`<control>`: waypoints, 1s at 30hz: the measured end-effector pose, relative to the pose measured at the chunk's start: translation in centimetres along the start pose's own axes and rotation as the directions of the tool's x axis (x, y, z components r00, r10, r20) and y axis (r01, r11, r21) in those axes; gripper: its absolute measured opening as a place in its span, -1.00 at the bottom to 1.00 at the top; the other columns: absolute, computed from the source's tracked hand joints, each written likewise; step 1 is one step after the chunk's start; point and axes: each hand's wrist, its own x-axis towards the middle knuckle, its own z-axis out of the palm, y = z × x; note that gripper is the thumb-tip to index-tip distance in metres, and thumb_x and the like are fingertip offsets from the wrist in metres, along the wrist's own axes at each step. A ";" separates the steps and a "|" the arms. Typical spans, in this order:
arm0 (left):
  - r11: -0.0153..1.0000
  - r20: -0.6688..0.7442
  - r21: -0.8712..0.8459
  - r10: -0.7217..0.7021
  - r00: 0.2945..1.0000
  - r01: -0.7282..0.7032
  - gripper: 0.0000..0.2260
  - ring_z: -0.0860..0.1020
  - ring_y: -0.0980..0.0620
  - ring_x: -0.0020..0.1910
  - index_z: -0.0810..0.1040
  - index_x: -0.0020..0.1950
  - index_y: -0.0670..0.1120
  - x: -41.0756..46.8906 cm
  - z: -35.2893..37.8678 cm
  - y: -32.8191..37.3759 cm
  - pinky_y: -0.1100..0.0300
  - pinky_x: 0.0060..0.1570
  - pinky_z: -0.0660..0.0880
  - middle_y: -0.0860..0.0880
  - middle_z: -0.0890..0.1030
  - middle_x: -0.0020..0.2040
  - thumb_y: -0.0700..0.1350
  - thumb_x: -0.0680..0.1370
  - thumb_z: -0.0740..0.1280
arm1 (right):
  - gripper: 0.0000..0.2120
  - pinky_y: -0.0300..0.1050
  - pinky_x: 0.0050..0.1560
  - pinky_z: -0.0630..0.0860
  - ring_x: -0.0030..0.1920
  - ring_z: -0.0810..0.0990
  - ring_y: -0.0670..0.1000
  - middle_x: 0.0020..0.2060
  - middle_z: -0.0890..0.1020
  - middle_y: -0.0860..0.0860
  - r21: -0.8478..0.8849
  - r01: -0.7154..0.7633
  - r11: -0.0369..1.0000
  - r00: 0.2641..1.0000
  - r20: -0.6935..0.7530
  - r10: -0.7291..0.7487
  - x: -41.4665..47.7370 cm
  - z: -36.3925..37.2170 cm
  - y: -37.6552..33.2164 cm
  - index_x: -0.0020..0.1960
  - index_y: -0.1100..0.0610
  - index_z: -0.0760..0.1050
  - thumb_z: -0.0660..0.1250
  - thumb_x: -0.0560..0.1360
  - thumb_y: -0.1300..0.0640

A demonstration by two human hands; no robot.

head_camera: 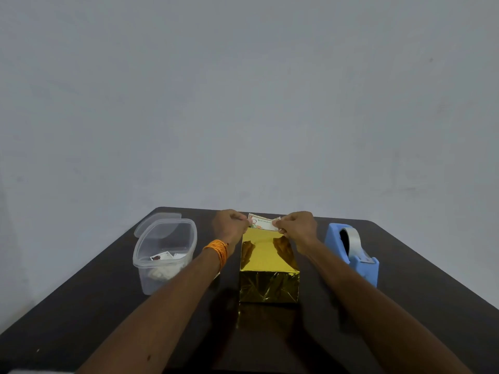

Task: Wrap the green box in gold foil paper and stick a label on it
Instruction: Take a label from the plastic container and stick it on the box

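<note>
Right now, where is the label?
In the head view, the label is at centre, pinched between the left hand and right hand at the far end of the gold-wrapped box.

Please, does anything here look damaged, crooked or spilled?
Nothing spilled or broken. Only the gold-wrapped box shows crumpled foil on its near face. The left hand and right hand pinch the label by its ends over the box's far edge.
</note>
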 end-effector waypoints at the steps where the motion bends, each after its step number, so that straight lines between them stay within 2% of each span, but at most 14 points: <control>1: 1.000 0.000 0.006 -0.005 1.000 0.005 -0.90 0.62 0.03 -0.25 0.68 -0.09 -0.19 0.1 0.2 -0.1 0.31 -0.34 0.53 -0.16 0.69 -0.16 -0.22 0.43 0.53 | -0.84 -0.33 -0.42 0.45 -0.41 0.57 -0.12 -0.25 0.70 0.15 -0.027 0.014 1.000 1.000 -0.010 -0.014 0.2 0.1 0.2 -0.12 0.28 0.69 0.57 0.41 0.20; 4: 1.000 -0.010 0.029 -0.008 1.000 0.009 -0.92 0.65 -0.03 -0.08 0.69 -0.12 -0.17 0.6 0.6 -0.5 0.24 -0.23 0.59 -0.15 0.69 -0.09 -0.22 0.43 0.54 | -0.85 -0.33 -0.41 0.45 -0.41 0.58 -0.12 -0.24 0.70 0.14 -0.084 0.041 0.996 0.999 -0.021 -0.043 0.8 0.4 0.7 -0.11 0.28 0.69 0.56 0.42 0.19; 6: 0.999 -0.014 0.042 -0.005 1.000 0.005 -0.93 0.63 -0.03 -0.02 0.69 -0.12 -0.17 0.9 1.0 -0.7 0.27 -0.23 0.59 -0.14 0.69 -0.05 -0.23 0.44 0.53 | -0.85 -0.30 -0.38 0.48 -0.38 0.60 -0.10 -0.21 0.71 0.15 -0.111 0.064 0.992 0.997 -0.022 -0.067 1.2 0.4 0.8 -0.12 0.28 0.68 0.56 0.43 0.19; 14: 0.995 -0.062 0.099 -0.008 0.998 0.014 -0.94 0.65 0.02 -0.09 0.69 -0.11 -0.17 1.9 2.2 -1.8 0.27 -0.26 0.60 -0.11 0.69 -0.09 -0.22 0.45 0.51 | -0.85 -0.32 -0.39 0.48 -0.54 0.54 -0.15 -0.40 0.65 0.07 -0.167 0.101 0.981 0.994 -0.014 -0.104 1.7 0.4 1.0 -0.18 0.28 0.67 0.54 0.44 0.19; 19: 0.990 -0.096 0.139 0.001 0.995 0.012 -0.95 0.67 -0.01 -0.16 0.69 -0.13 -0.18 1.9 2.7 -2.2 0.27 -0.32 0.59 -0.11 0.69 -0.16 -0.22 0.45 0.51 | -0.86 -0.21 -0.29 0.62 -0.46 0.62 -0.06 -0.36 0.69 0.12 -0.234 0.158 0.959 0.986 -0.007 -0.164 1.8 0.6 1.4 -0.20 0.24 0.66 0.54 0.44 0.17; 23: 0.988 -0.112 0.153 0.021 0.994 -0.003 -0.94 0.68 -0.03 -0.17 0.69 -0.12 -0.17 1.9 2.8 -2.6 0.22 -0.27 0.63 -0.09 0.70 -0.17 -0.19 0.46 0.50 | -0.89 -0.24 -0.39 0.58 -0.47 0.63 -0.06 -0.35 0.70 0.07 -0.283 0.200 0.938 0.979 0.007 -0.206 1.8 1.0 1.8 -0.17 0.20 0.67 0.54 0.45 0.16; 27: 0.982 -0.116 0.185 0.066 0.991 -0.043 -0.95 0.67 -0.02 -0.14 0.69 -0.15 -0.12 2.1 3.0 -3.1 0.16 -0.23 0.65 -0.06 0.69 -0.17 -0.16 0.46 0.50 | -0.90 -0.10 -0.27 0.67 -0.34 0.68 -0.02 -0.26 0.72 0.05 -0.335 0.216 0.917 0.973 -0.004 -0.230 2.0 1.5 2.3 -0.17 0.15 0.67 0.55 0.44 0.13; 30: 0.965 -0.088 0.234 0.143 0.986 -0.119 -0.92 0.63 0.00 -0.05 0.66 -0.06 -0.12 2.0 3.0 -3.5 0.35 -0.30 0.53 -0.05 0.67 -0.06 -0.18 0.48 0.48 | -0.84 -0.30 -0.30 0.51 -0.17 0.63 -0.06 -0.13 0.68 0.00 -0.394 0.265 0.880 0.958 0.004 -0.286 1.8 1.6 2.6 -0.07 0.15 0.64 0.56 0.42 0.13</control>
